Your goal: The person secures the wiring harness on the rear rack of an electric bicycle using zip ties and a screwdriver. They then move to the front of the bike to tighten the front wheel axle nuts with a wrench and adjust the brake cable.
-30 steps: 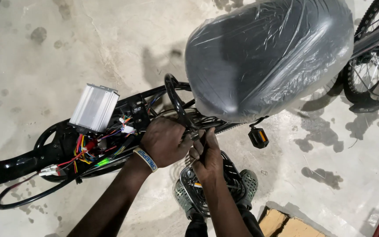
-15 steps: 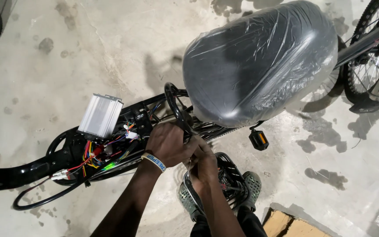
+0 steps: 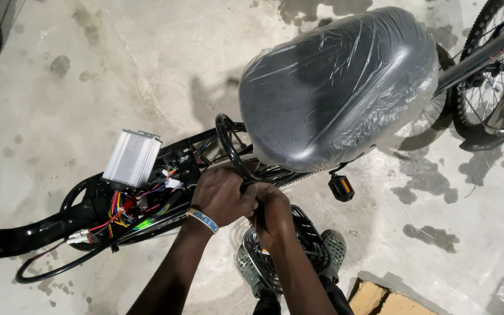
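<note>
Concrete floor (image 3: pixel 88 70); hands (image 3: pixel 246 201) on frame (image 3: pixel 24 236)

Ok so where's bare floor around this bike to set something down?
Bare concrete floor spreads beyond the silver box and left of the wrapped seat. It is crowded at the wires, where left hand and right hand work.

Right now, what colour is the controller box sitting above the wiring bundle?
Silver, with a ribbed metal casing: the controller box shows best in the head view, above the multicoloured wiring bundle.
</note>
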